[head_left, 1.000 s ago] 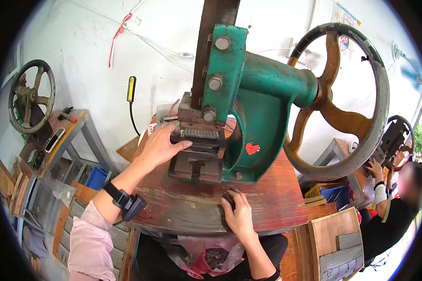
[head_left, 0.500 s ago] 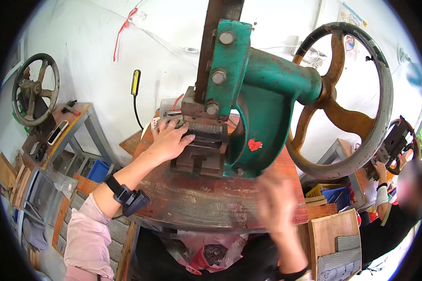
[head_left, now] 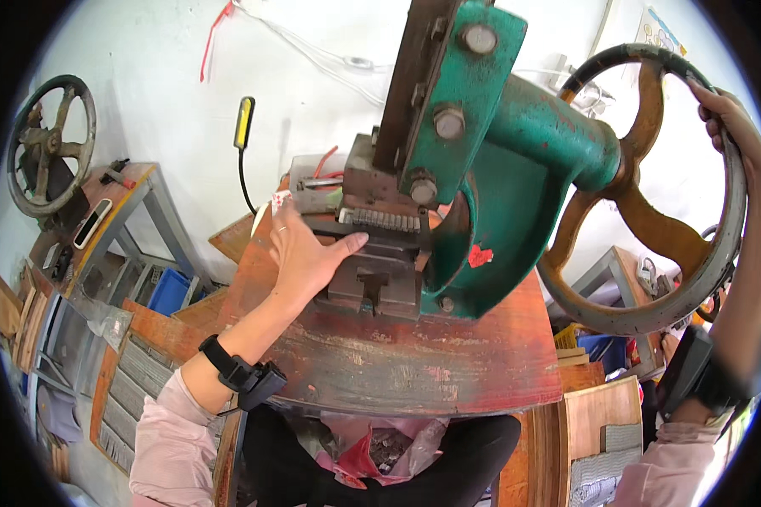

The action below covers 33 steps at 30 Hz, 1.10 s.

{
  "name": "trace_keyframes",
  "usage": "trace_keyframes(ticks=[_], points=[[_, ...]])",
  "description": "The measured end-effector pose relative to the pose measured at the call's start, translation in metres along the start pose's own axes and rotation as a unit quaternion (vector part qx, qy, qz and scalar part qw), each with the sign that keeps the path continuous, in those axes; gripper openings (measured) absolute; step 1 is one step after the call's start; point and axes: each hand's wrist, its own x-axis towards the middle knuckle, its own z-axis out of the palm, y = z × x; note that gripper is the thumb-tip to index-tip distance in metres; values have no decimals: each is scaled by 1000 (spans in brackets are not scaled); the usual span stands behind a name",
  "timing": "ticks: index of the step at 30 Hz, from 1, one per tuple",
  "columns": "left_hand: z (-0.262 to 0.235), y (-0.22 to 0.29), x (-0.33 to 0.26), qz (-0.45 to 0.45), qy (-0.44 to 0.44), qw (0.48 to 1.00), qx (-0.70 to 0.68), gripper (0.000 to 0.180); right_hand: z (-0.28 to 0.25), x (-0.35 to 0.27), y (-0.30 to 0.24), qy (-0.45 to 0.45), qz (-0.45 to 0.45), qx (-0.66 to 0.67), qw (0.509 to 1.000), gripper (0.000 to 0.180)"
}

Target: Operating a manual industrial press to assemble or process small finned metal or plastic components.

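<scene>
A green hand press (head_left: 516,203) with brown-spoked handwheel (head_left: 651,308) stands on a worn reddish wooden table (head_left: 380,363). Low on the press sits a dark metal die (head_left: 372,283) with a row of light, narrow ridged pieces (head_left: 382,220) in its slot. My left hand (head_left: 304,253) is at the die's left side: the thumb rests against its front and the other fingers stretch apart toward the back. A red-and-white patterned scrap (head_left: 281,201) is at those fingertips. High on the right, my right hand (head_left: 731,122) grips the wheel's rim.
A yellow-and-black lamp (head_left: 243,127) on a bent stem stands behind the table. Wooden trays of grey ridged pieces lie at lower left (head_left: 139,384) and lower right (head_left: 596,469). A plastic bag (head_left: 389,452) hangs below the table edge. Another handwheel (head_left: 52,152) stands far left.
My right hand has risen from the table's right front to the wheel's rim. My left thumb has slid right along the die while its fingers lifted off the top. The view has shifted.
</scene>
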Motion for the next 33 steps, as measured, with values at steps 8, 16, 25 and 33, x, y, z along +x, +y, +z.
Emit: trace_keyframes(ticks=[8, 16, 25, 33], points=[[14, 1, -5, -78, -26, 865, -496, 91, 213, -243, 73, 416, -41, 135, 898, 71], [13, 0, -7, -93, -37, 859, -501, 84, 47, -162, 43, 141, 75, 294, 942, 34], [14, 3, -1, -57, -52, 847, -525, 80, 131, -216, 34, 380, 129, 300, 866, 34], [19, -5, -4, -105, -3, 887, -450, 92, 121, -207, 41, 229, 42, 297, 926, 22]])
